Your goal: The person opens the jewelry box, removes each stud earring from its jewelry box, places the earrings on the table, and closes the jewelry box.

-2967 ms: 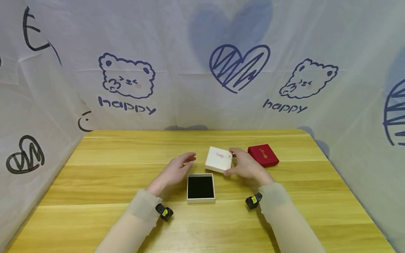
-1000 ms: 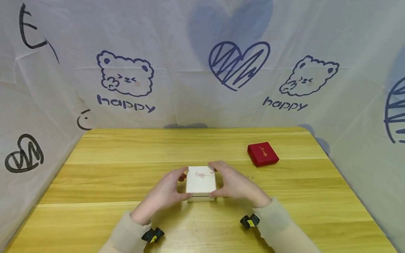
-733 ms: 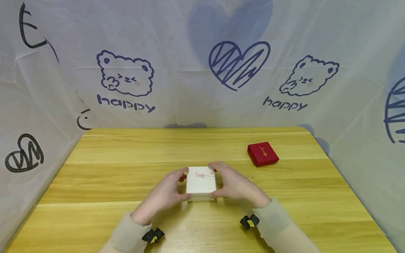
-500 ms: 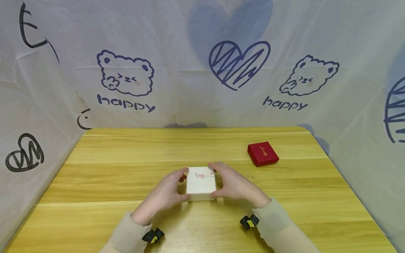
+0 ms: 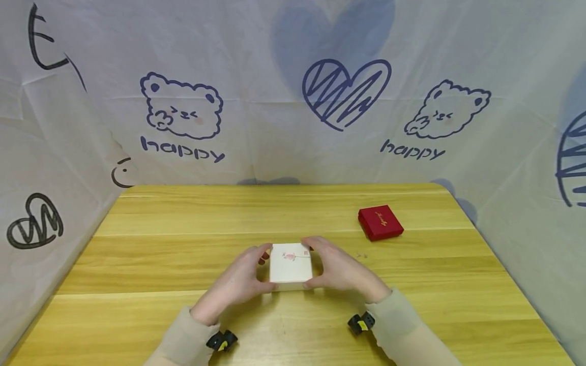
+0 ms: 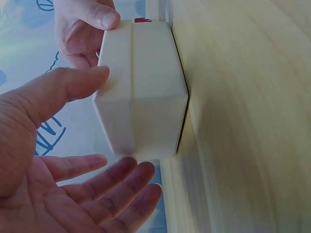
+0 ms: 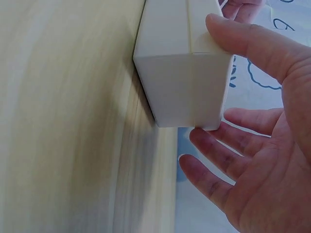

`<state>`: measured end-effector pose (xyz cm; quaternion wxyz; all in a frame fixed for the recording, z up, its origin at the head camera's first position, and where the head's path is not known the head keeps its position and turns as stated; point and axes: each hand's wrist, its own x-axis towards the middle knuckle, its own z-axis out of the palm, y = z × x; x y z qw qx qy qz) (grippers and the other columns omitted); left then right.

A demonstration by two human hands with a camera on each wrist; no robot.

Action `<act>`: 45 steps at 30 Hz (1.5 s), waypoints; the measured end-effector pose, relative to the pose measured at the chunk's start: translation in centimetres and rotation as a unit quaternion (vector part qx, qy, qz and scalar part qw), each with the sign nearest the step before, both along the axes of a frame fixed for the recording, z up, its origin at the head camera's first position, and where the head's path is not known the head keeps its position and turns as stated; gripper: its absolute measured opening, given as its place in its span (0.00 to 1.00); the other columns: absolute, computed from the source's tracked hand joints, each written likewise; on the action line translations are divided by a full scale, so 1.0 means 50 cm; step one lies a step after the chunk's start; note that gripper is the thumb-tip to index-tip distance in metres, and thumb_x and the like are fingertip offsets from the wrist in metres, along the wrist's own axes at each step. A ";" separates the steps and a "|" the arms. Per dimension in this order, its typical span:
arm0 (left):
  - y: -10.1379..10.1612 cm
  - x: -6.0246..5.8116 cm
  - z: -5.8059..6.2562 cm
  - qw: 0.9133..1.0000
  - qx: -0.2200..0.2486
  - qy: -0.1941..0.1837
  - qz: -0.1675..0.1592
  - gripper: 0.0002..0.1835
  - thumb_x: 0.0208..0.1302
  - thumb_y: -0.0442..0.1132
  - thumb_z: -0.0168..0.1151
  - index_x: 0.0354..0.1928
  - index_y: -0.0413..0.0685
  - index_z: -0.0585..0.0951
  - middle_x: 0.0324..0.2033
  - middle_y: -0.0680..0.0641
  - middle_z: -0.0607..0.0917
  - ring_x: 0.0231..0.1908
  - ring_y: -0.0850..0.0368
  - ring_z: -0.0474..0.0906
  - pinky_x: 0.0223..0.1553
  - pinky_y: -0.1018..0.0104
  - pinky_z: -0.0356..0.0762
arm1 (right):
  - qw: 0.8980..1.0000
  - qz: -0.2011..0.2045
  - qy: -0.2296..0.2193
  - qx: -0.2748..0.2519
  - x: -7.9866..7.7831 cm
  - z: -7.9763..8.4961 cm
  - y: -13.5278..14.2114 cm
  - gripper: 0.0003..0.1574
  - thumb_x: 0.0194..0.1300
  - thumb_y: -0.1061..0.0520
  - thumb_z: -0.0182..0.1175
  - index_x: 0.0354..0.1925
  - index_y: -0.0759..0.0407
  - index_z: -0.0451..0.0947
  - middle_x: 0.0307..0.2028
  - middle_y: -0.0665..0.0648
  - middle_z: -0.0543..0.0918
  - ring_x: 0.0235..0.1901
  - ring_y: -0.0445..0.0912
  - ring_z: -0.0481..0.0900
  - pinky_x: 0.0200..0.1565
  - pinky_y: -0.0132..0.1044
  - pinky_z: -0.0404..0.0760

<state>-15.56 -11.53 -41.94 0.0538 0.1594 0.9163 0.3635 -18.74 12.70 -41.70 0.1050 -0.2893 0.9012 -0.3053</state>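
A square white gift box lid (image 5: 290, 265) with a pink flower print sits on its white box base (image 6: 158, 73) in the middle of the table. A thin seam between the two runs round the sides in both wrist views. My left hand (image 5: 240, 277) pinches the lid's left corners, thumb at the near side and fingers at the far side. On the opposite corners my right hand (image 5: 339, 267) holds it the same way. The palms stay apart from the box sides. The box interior is hidden under the lid.
A red gift box (image 5: 381, 222) with gold lettering lies behind and to the right of the hands. The wooden table (image 5: 183, 218) reaches back to a white cloth (image 5: 256, 101) printed with bears and hearts, which also hangs at both sides.
The lid came from beside the red box onto the open base with its black inside, and both hands took hold. Over the last second it sank slightly, and the dark gap beneath it vanished.
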 end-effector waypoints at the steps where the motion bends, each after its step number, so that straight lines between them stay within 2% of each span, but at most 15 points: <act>1: 0.000 0.000 0.000 1.000 -0.001 -0.002 0.001 0.47 0.46 0.38 0.80 0.68 0.34 0.67 0.52 0.39 0.77 0.50 0.45 0.76 0.48 0.52 0.78 | 1.000 0.000 -0.002 0.000 0.000 -0.001 0.000 0.56 0.50 0.53 0.78 0.70 0.64 0.61 0.66 0.59 0.69 0.62 0.53 0.69 0.63 0.50 0.69; 5: 0.001 -0.005 -0.001 1.000 -0.004 -0.006 0.000 0.50 0.45 0.39 0.80 0.70 0.36 0.64 0.61 0.37 0.71 0.52 0.45 0.76 0.47 0.53 0.79 | 1.000 0.000 -0.005 -0.001 0.000 -0.004 0.004 0.56 0.50 0.53 0.78 0.70 0.64 0.62 0.66 0.59 0.68 0.63 0.53 0.69 0.63 0.50 0.68; 12: 0.003 -0.016 0.005 1.000 -0.008 -0.002 -0.028 0.51 0.45 0.39 0.80 0.71 0.35 0.63 0.67 0.38 0.68 0.57 0.42 0.74 0.57 0.48 0.73 | 1.000 0.002 -0.004 0.002 -0.003 -0.007 0.010 0.55 0.49 0.54 0.78 0.69 0.66 0.62 0.65 0.59 0.70 0.62 0.52 0.69 0.64 0.49 0.68; 18: 0.003 -0.020 0.003 0.999 -0.009 -0.005 -0.046 0.49 0.47 0.36 0.79 0.71 0.38 0.64 0.66 0.38 0.69 0.59 0.42 0.72 0.60 0.46 0.70 | 1.000 0.003 -0.009 0.017 -0.005 -0.008 0.009 0.54 0.51 0.52 0.77 0.69 0.65 0.62 0.66 0.60 0.68 0.65 0.54 0.66 0.65 0.50 0.66; 24: 0.007 -0.024 -0.001 0.999 -0.013 -0.013 -0.040 0.50 0.47 0.36 0.79 0.72 0.38 0.63 0.64 0.38 0.71 0.57 0.43 0.73 0.58 0.48 0.72 | 0.999 0.002 -0.019 0.027 -0.008 -0.010 0.007 0.55 0.52 0.52 0.76 0.71 0.63 0.60 0.68 0.60 0.67 0.67 0.54 0.64 0.66 0.50 0.64; 40: 0.015 -0.022 -0.008 0.999 -0.029 -0.016 -0.040 0.49 0.49 0.36 0.78 0.72 0.37 0.62 0.66 0.37 0.68 0.60 0.43 0.70 0.61 0.47 0.69 | 0.998 0.005 -0.031 0.046 -0.009 -0.014 0.006 0.55 0.53 0.52 0.75 0.72 0.62 0.59 0.69 0.61 0.65 0.68 0.55 0.63 0.67 0.51 0.62; 45: 0.013 -0.013 -0.008 0.999 -0.025 -0.024 -0.029 0.51 0.47 0.36 0.79 0.72 0.38 0.62 0.65 0.35 0.66 0.55 0.44 0.74 0.55 0.50 0.74 | 0.999 0.010 -0.032 0.039 -0.003 -0.012 0.005 0.51 0.54 0.52 0.75 0.71 0.59 0.62 0.71 0.62 0.62 0.68 0.56 0.62 0.66 0.53 0.63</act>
